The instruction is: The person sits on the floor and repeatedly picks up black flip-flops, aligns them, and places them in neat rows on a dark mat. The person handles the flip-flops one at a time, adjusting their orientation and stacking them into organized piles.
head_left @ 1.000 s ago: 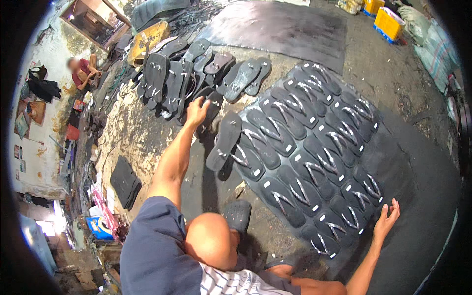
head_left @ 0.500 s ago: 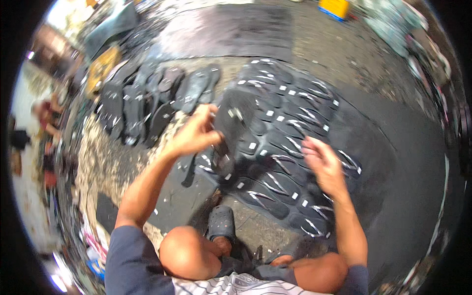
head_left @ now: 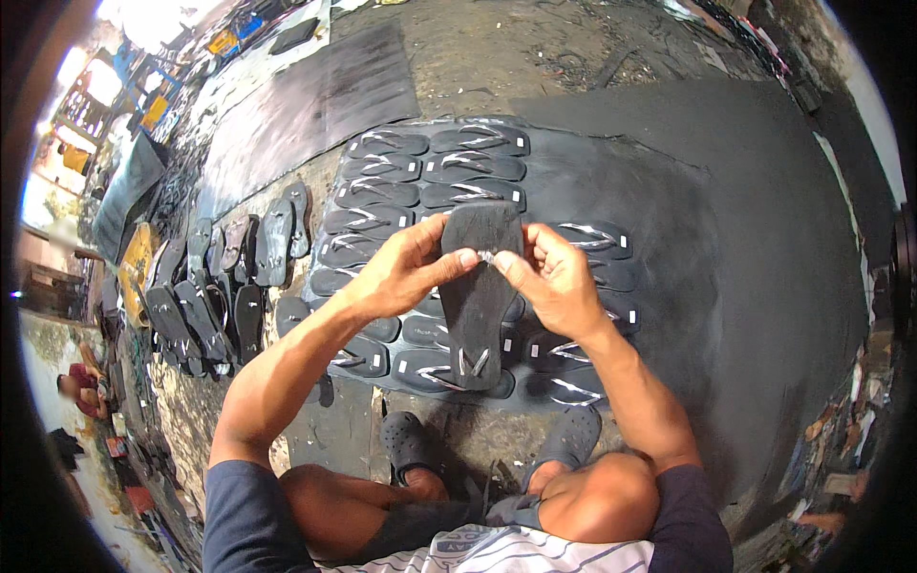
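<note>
A black flip-flop is held upright in front of me over the laid-out rows, its broad toe end up and its plain underside facing me. My left hand grips its left edge near the toe. My right hand grips the right edge. Both hands are closed, and the thumb tips meet at a small pale strap end at the toe hole. Lower down, two more pale strap ends stick out near the heel. Finished-looking flip-flops with silvery straps lie below in rows.
The rows lie on a large black sheet over the floor. At left, loose black soles are piled together. Behind them lies a grey sheet. My dark clogs stand at the near edge. Another person is at far left.
My right hand has come in from the right to the flip-flop, which my left hand held before. The flip-flop now stands upright between both hands. The view has turned.
</note>
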### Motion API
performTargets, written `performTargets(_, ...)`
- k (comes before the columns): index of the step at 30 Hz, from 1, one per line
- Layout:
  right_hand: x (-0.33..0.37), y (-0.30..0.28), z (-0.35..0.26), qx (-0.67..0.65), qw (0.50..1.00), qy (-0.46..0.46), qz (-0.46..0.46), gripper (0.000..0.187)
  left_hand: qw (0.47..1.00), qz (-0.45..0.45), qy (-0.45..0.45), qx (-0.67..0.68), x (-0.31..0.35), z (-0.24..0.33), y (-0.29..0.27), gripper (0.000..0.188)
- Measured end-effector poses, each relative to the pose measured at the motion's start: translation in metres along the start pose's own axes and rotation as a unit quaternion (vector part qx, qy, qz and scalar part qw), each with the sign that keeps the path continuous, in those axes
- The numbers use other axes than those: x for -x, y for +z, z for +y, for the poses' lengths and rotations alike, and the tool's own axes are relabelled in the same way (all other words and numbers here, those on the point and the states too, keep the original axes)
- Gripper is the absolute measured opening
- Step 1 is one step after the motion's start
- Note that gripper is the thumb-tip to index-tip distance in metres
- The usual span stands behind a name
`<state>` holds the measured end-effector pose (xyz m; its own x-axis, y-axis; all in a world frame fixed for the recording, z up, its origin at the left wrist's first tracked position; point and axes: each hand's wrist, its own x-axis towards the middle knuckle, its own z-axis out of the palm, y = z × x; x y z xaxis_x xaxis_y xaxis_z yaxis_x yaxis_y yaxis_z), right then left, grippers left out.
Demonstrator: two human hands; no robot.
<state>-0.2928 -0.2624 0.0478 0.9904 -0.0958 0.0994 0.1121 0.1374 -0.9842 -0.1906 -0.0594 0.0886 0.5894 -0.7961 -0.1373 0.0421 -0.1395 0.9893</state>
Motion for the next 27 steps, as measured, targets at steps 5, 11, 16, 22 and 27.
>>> performTargets(5,-0.009,-0.059,-0.021,-0.094,0.989,-0.045,0.109,0.024,0.999,-0.028,-0.041,0.011,-0.018,-0.009,0.020,0.073)
performTargets(11,-0.016,-0.098,-0.022,-0.075,0.980,-0.081,0.166,0.023,0.986,-0.089,-0.141,0.020,-0.028,-0.012,0.053,0.042)
performTargets(16,-0.021,-0.111,-0.006,-0.052,0.970,-0.054,0.233,0.036,0.995,-0.005,-0.096,-0.027,-0.046,-0.001,0.074,0.034)
performTargets(22,-0.004,-0.089,0.027,-0.041,0.939,-0.093,0.328,0.063,0.997,0.064,-0.041,-0.010,-0.069,-0.024,0.089,0.033)
performTargets(27,0.025,-0.071,0.030,0.422,0.864,-0.264,0.079,0.072,0.970,0.157,-0.080,0.169,-0.096,-0.043,0.108,0.036)
